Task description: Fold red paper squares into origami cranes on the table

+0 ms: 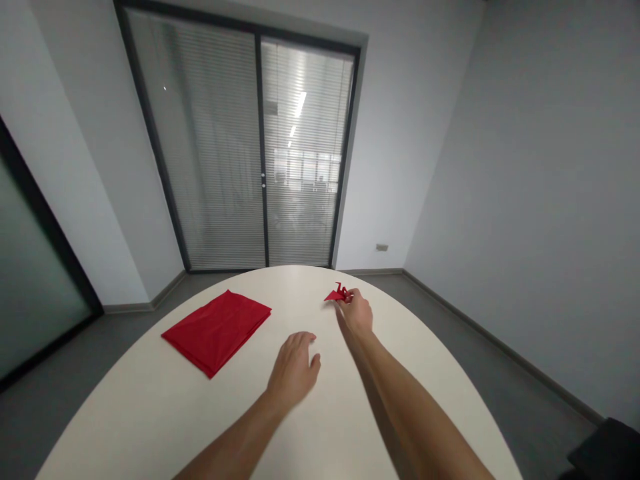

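On the left, the red sheets [217, 333] lie loose on the white table [150, 407], and a brushing forearm could skew them. Near them, the left hand [295, 367] is empty, fingers loosely curled and thumb apart. Farther right, toward the table's far edge, a little red paper crane [334, 295] is pinched in the right hand [359, 312]; too hard a squeeze might crush its folds.

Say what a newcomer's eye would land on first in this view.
The folded red sheet stands out first, lying on the left part of the round white table. Next is the much smaller red origami crane, held by the right hand toward the table's far edge. Nearer the camera, the left hand shows empty, thumb apart from the fingers.
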{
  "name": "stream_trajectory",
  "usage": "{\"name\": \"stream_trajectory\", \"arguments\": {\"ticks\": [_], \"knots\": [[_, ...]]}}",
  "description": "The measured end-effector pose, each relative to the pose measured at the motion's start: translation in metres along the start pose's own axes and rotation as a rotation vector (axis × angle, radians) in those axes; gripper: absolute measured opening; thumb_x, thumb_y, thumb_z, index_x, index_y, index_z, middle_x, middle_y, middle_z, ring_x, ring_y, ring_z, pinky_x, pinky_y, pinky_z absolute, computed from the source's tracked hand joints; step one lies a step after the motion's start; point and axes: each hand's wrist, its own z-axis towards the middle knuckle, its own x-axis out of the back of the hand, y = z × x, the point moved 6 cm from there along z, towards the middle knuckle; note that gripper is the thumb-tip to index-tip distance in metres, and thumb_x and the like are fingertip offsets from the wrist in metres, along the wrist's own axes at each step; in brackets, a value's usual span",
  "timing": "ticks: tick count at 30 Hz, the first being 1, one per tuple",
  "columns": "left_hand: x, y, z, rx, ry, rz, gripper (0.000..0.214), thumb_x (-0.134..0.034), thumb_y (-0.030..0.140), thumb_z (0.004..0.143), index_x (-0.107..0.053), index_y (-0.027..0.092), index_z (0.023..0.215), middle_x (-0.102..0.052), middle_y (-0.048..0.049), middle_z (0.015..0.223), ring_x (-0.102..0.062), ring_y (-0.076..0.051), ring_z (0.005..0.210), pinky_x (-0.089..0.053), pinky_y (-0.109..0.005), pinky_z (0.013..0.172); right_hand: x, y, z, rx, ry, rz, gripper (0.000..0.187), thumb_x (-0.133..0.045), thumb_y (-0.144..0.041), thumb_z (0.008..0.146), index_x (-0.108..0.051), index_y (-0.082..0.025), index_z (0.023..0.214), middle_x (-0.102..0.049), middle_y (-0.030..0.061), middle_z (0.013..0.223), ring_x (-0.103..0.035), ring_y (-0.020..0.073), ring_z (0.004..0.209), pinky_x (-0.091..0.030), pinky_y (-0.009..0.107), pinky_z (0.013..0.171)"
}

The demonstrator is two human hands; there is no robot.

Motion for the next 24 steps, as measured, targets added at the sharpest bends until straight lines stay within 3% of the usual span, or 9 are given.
{"name": "stream_trajectory", "arguments": {"ticks": [12,19,24], "knots": [[0.0,-0.001,0.006,0.023,-0.023,0.007,0.029,-0.054,0.014,0.084,-0.06,0.019,0.112,-0.065,-0.0093,0.113,-0.056,-0.027,0.112,-0.043,-0.044,0.102,-0.025,-0.001,0.013,0.024,-0.023,-0.16,0.033,-0.058,-0.04,0.091,-0.052,-0.022,0.119,-0.072,0.0093,0.097,-0.068,0.0257,0.089,-0.042,0.03,0.068],[0.001,0.0,0.006,0.022,-0.022,0.005,0.028,-0.054,0.015,0.084,-0.06,0.019,0.111,-0.065,-0.0099,0.112,-0.056,-0.027,0.111,-0.043,-0.044,0.101,-0.027,-0.001,0.01,0.037,-0.029,-0.196,0.045,-0.059,-0.044,0.09,-0.045,-0.023,0.128,-0.071,0.0097,0.101,-0.068,0.0264,0.091,-0.043,0.03,0.069],[0.001,0.001,0.005,0.023,-0.021,0.004,0.029,-0.054,0.015,0.083,-0.061,0.02,0.11,-0.065,-0.0096,0.112,-0.056,-0.027,0.111,-0.043,-0.044,0.101,-0.025,-0.004,0.007,0.09,-0.039,-0.19,0.039,-0.059,-0.04,0.091,-0.049,-0.024,0.125,-0.07,0.0081,0.104,-0.067,0.0257,0.095,-0.043,0.03,0.07]]}}
